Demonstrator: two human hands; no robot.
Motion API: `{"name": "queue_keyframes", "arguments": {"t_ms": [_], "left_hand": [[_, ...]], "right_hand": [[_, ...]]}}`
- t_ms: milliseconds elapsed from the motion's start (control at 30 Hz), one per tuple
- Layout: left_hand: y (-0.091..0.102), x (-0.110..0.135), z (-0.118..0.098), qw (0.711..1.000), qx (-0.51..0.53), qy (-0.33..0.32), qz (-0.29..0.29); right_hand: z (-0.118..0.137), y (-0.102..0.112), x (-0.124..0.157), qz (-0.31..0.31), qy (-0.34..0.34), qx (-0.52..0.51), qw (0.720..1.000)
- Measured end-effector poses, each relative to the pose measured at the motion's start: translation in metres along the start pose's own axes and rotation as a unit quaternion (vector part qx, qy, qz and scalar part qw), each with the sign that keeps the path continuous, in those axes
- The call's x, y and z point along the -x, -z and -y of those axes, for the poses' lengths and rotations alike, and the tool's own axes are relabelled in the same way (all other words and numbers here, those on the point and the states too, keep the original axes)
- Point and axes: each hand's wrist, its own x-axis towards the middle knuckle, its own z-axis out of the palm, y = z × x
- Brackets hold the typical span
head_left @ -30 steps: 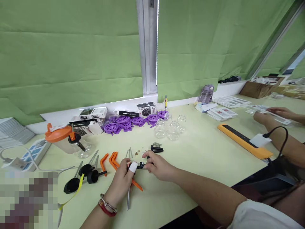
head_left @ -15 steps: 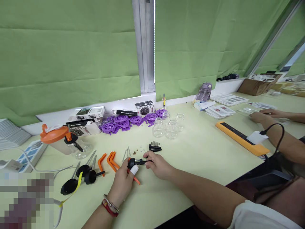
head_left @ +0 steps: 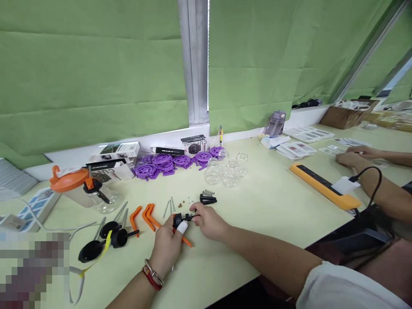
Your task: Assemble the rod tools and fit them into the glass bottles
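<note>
My left hand (head_left: 167, 242) is closed on a small black part (head_left: 180, 219); the thumb wears a white tip cover, and a red band and a metal bracelet sit on the wrist. My right hand (head_left: 207, 221) pinches the right end of the same black part. An orange lever (head_left: 185, 241) lies under the hands. Just beyond them lie thin metal rods (head_left: 170, 206), tiny brown bits (head_left: 184, 203) and a black clip with a spring (head_left: 207, 197).
Orange levers (head_left: 146, 214) and black knobs with stems (head_left: 109, 238) lie to the left. Behind are an orange-lidded jar (head_left: 72, 189), purple wheels (head_left: 167, 163), clear glass jars (head_left: 225, 171) and boxes (head_left: 116, 161). Another person's hands (head_left: 354, 156) work at the right near an orange bar (head_left: 322, 184).
My view has shifted a little. Both hands keep hold of the black part and have turned it slightly; the long rod seen under my left hand a second ago is now mostly hidden.
</note>
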Motion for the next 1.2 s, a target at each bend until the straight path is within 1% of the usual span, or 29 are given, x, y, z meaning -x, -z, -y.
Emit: {"name": "queue_keyframes", "arguments": {"t_ms": [100,267,667,933,1200], "left_hand": [[-0.0008,-0.0004,-0.0002,1.0,-0.003,0.002,-0.006],[-0.0004,-0.0016,-0.0019,1.0,-0.01,0.006,-0.01],[0.001,-0.0006,-0.0029,1.0,-0.008,0.007,-0.011],[0.0007,-0.0008,-0.0016,1.0,-0.002,0.002,-0.019],[0.0007,-0.0008,-0.0027,1.0,0.014,0.01,-0.014]], "right_hand": [[-0.0001,-0.0013,0.0001,0.0,-0.003,0.01,1.0],[-0.0021,-0.0015,-0.0008,-0.01,0.017,-0.021,1.0],[0.0,-0.0008,-0.0017,-0.012,0.018,-0.025,0.999],[0.0054,0.0015,-0.0004,-0.012,0.002,-0.028,1.0],[0.0037,0.001,-0.0016,-0.009,0.001,-0.028,1.0]]}}
